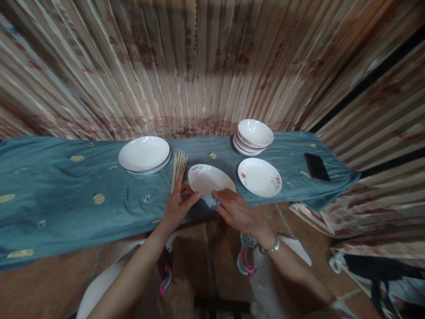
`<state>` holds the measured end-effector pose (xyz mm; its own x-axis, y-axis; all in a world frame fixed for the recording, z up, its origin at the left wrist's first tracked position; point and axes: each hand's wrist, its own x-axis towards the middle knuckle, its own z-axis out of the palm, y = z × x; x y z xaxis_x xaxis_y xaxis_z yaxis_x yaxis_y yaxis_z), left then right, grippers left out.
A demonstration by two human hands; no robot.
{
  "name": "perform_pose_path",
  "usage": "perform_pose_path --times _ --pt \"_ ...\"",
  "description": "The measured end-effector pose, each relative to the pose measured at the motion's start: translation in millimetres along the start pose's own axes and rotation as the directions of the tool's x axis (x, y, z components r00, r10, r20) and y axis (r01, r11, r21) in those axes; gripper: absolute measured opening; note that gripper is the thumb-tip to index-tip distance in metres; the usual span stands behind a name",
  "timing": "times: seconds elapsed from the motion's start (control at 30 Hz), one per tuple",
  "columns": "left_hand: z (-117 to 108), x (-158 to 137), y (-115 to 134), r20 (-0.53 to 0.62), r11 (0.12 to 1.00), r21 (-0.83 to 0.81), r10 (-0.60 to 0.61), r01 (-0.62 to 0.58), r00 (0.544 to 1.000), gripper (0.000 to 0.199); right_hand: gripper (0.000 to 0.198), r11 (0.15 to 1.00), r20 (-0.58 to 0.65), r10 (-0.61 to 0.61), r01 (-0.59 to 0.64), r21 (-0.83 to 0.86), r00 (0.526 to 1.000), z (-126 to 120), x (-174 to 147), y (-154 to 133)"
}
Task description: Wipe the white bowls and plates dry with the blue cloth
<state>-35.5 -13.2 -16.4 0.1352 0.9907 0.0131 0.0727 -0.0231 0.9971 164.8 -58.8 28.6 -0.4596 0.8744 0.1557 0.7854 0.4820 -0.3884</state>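
A white plate with a floral rim [208, 176] is in front of me, at the near side of the table. My left hand [181, 201] grips its left edge, with the thumb over the rim and the other fingers partly hidden at its side. My right hand [234, 206] is closed on a crumpled pale blue cloth [210, 200], pressed against the plate's near edge. Several light wooden chopsticks [179, 166] lie just beyond my left hand. Right of the held plate lies another flower-patterned plate [260, 177].
Stacked white plates [144, 154] stand at the left. At the back right is a pile of bowls [255, 133]. A black phone [317, 167] lies near the right end of the teal tablecloth [66, 195]. Pleated curtains [199, 66] hang right behind the table.
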Motion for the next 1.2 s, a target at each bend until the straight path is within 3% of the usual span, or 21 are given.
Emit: perform_pose_path --times 0.1,0.2,0.3,0.37,0.57,0.63,0.7,0.77,0.83,0.9,0.97,1.0,1.07,1.13,1.2 --pt "-8 2 5 -0.043 0.929 0.286 0.258 -0.235 0.965 0.1 0.017 1.0 0.008 -0.005 0.005 0.012 1.0 -3 -1 2" --pt "-9 1 11 0.132 0.732 0.485 0.481 -0.48 0.867 0.075 0.018 0.999 0.015 -0.014 0.013 0.038 1.0 -4 -1 4" --pt "-4 -3 13 0.334 0.609 0.488 0.532 -0.625 0.779 0.045 0.019 0.999 0.033 -0.014 0.013 0.053 0.999 -7 -1 6" --pt "1 -4 12 0.396 0.585 0.489 0.512 -0.647 0.762 0.036 0.019 0.998 0.041 -0.013 0.01 0.059 0.999 -9 -1 7" --pt "7 2 13 0.413 0.612 0.508 0.444 -0.606 0.795 0.009 0.022 0.99 -0.028 -0.038 0.042 0.137 0.999 -13 0 11" --pt "8 5 15 0.383 0.652 0.478 0.448 -0.588 0.808 0.01 0.024 0.98 -0.115 -0.02 0.043 0.197 0.993 -13 1 13" --pt "10 8 16 0.33 0.704 0.428 0.461 -0.566 0.823 0.011 0.028 0.963 -0.252 0.078 -0.007 0.27 0.965 -14 2 18" --pt "12 10 17 0.243 0.766 0.378 0.46 -0.52 0.854 0.013 0.03 0.926 -0.411 0.254 -0.097 0.364 0.875 -17 3 23" --pt "13 13 19 0.122 0.84 0.329 0.415 -0.432 0.901 0.014 0.029 0.875 -0.543 0.411 -0.151 0.459 0.732 -22 4 28" --pt "12 15 22 0.001 0.912 0.267 0.322 -0.311 0.947 0.015 0.028 0.85 -0.63 0.48 -0.147 0.505 0.61 -26 6 33" --pt "12 17 25 -0.093 0.967 0.171 0.208 -0.19 0.974 0.018 0.031 0.871 -0.685 0.455 -0.124 0.476 0.569 -28 8 32" --pt "12 18 27 -0.122 0.985 0.104 0.151 -0.138 0.981 0.021 0.034 0.894 -0.702 0.413 -0.111 0.434 0.581 -28 9 30" --pt "12 19 29 -0.145 0.997 -0.063 0.045 -0.055 0.988 0.026 0.04 0.947 -0.702 0.283 -0.076 0.312 0.654 -24 13 22" --pt "15 20 29 -0.131 0.972 -0.236 -0.025 -0.007 0.991 0.03 0.047 0.985 -0.656 0.139 -0.036 0.167 0.741 -17 20 12" --pt "17 19 27 -0.118 0.926 -0.377 -0.054 0.006 0.991 0.031 0.053 0.998 -0.626 -0.05 0.057 -0.01 0.778 -8 28 1"
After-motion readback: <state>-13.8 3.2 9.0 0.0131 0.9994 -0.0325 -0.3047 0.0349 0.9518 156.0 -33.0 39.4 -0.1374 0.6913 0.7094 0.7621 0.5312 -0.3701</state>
